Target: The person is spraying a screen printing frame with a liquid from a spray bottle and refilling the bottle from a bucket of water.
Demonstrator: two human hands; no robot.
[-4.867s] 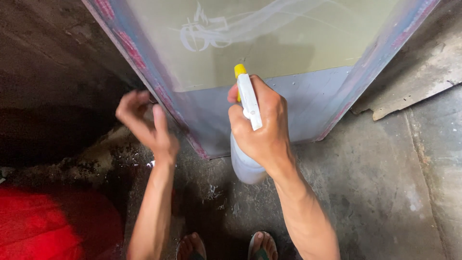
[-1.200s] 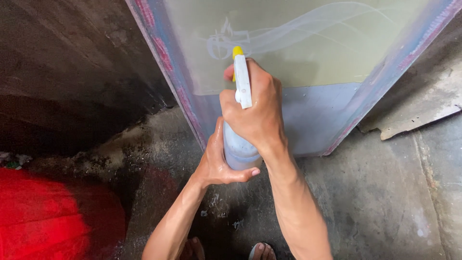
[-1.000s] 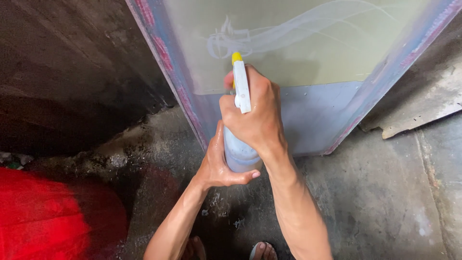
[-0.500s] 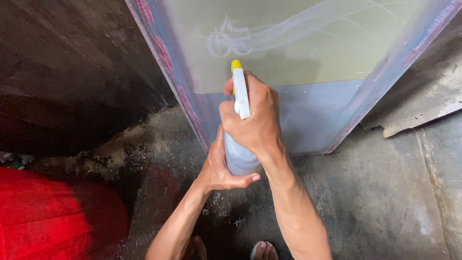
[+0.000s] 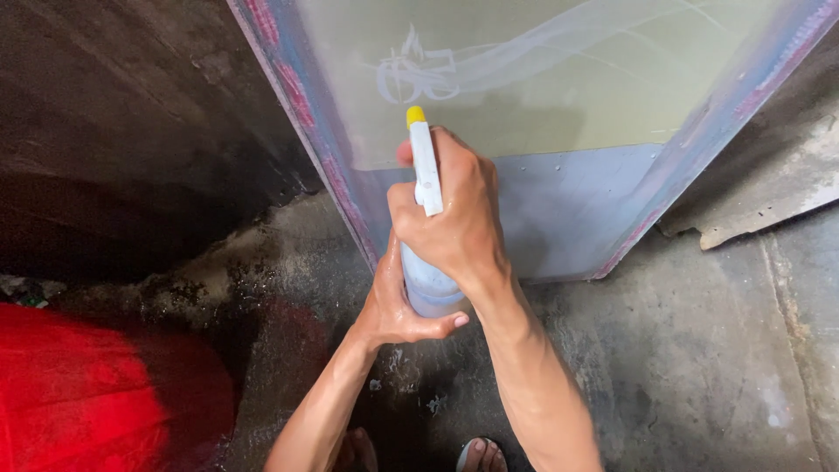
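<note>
My right hand [image 5: 454, 218] grips the neck and trigger of a white spray bottle [image 5: 428, 284] with a yellow nozzle tip, pointed at a framed printing screen [image 5: 559, 105]. My left hand [image 5: 398, 306] cups the bottom of the bottle from below. The screen leans upright on the wet concrete floor; its mesh is pale green with a faint whitish line design, and its frame [image 5: 297, 105] is bluish with pink stains.
A red plastic object [image 5: 87, 393] lies at the lower left. A dark stained wall [image 5: 131, 131] stands left of the screen. A broken flat slab [image 5: 769, 188] lies at the right. My sandalled feet [image 5: 419, 450] show at the bottom edge.
About five seconds ago my left hand was raised open beside the screen frame; it now holds the bottle's base. Over the last second both hands have barely moved.
</note>
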